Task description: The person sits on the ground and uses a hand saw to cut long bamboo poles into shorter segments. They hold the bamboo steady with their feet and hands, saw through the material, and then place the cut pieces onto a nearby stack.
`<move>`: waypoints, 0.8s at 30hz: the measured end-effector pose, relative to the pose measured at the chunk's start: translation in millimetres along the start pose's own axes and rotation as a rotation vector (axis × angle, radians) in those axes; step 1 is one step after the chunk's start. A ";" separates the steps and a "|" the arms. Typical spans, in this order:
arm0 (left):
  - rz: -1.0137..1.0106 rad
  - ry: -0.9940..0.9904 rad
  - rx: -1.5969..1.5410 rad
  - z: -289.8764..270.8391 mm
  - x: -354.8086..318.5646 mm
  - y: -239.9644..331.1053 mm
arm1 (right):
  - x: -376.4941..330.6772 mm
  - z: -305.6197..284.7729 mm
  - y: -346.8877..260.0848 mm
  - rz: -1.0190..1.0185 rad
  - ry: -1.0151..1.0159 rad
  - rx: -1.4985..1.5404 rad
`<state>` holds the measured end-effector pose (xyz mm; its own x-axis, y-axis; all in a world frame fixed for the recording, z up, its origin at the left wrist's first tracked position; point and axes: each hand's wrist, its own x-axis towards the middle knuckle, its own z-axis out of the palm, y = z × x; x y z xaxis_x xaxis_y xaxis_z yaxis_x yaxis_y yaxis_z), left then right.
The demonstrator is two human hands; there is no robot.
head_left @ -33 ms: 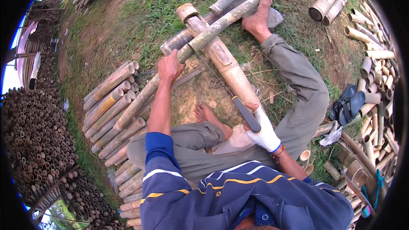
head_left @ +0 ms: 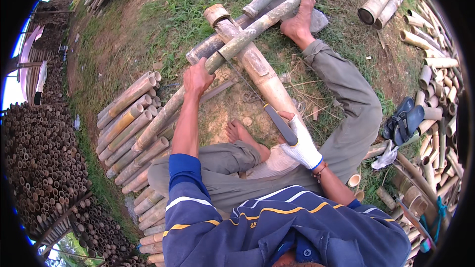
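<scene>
A long bamboo pole [head_left: 262,25] slants from the lower left to the upper right, lying across a thicker bamboo support [head_left: 261,71]. My bare left hand [head_left: 198,76] is wrapped over the pole, just left of the saw's blade. In my right hand [head_left: 300,143], which wears a white glove, is the dark grey and yellow handle of a hand saw [head_left: 280,124]. Its thin blade runs up to the pole and its tip end meets the bamboo close to my left hand. My right foot [head_left: 299,24] presses on the pole farther up.
Cut bamboo pieces [head_left: 126,128] lie stacked on the left, with a large pile [head_left: 39,168] beyond them. More bamboo lengths [head_left: 435,89] lie at the right, beside dark sandals [head_left: 403,121]. A stone [head_left: 318,21] sits by my right foot.
My right hand and the saw handle have moved a little up and left, toward the pole. My left hand, the pole and my foot stay in place.
</scene>
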<state>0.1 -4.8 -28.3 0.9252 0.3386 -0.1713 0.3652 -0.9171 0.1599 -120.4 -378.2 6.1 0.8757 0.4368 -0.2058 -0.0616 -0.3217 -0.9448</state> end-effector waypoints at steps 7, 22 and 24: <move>0.080 0.078 -0.015 -2.0 -1.3 0.8 | 175.3 70.8 24.2 -0.437 0.092 0.001; 0.290 0.330 -0.279 -170.2 -75.1 -58.4 | 97.9 104.0 140.8 -0.355 -0.342 -0.767; 0.270 0.519 -0.270 -212.5 -103.3 -79.5 | 96.3 105.1 158.6 -0.293 -0.356 -0.803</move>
<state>-102.7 77.8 183.2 0.8931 0.2230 0.3906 0.0632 -0.9220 0.3819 -96.3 -298.9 -190.3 0.5968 0.7823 -0.1785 0.6060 -0.5853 -0.5387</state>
